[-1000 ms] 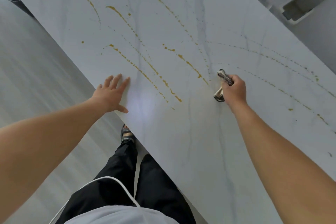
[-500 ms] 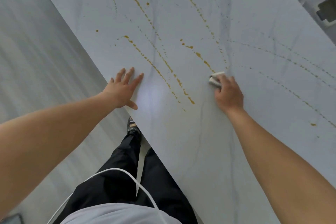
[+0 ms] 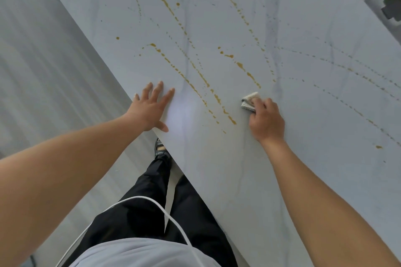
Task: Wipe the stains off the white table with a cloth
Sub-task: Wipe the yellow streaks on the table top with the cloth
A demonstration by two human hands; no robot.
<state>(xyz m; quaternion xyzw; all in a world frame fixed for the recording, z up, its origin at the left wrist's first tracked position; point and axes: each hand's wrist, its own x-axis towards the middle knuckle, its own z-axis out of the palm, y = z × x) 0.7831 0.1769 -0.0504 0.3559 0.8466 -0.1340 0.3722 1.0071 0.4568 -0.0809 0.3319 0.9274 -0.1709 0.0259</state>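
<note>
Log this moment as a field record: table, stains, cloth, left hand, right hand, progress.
table: white with grey veins, runs diagonally across the view
stains: yellow-brown streaks and faint dotted trails; one streak ends between the two hands
cloth: small folded wad on the table, beside the near end of a streak
left hand: flat on the table near its edge, fingers spread
right hand: fingers curled over the cloth, pressing it down
progress: most stains not yet wiped

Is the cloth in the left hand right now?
No, the right hand grips the cloth; the left hand rests flat on the white table.
</note>
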